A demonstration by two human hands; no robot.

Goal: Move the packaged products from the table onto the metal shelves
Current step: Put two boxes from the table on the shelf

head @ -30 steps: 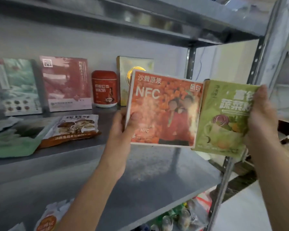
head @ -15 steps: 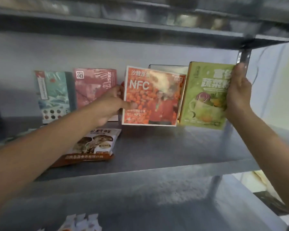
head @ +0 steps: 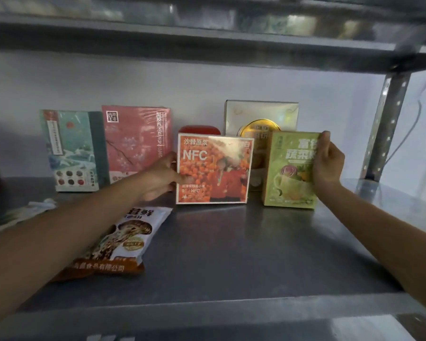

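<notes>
**Holding two boxes upright on the metal shelf**

Both hands reach into the metal shelf (head: pixel 231 254), and each one grasps a packaged product. The left hand (head: pixel 161 177) holds the orange box (head: pixel 214 168), printed with "NFC", at its left edge: the thumb lies on the front face and the other fingers go behind, where they are hidden. The right hand (head: pixel 328 163) holds the green box (head: pixel 292 171) at its right edge, with the fingers curled around that edge and one fingertip up at the top corner.

Both boxes stand upright and face the camera, and their lower edges appear to rest on the shelf surface. They stand side by side with a narrow gap between them, the orange box on the left.

Behind the orange box only the top of a red tin (head: pixel 199 129) shows. Behind the gap stands a pale box (head: pixel 261 114) with a gold circle on its front, partly covered by both held boxes. Further left, a pink box (head: pixel 135 143) and a teal box (head: pixel 71 151) stand upright against the back wall, just beside each other. A mushroom pouch (head: pixel 123 239) lies flat near the front of the shelf, partly under the left forearm. At the right, a perforated steel post (head: pixel 384 134) carries the upper shelf (head: pixel 207 40).
</notes>
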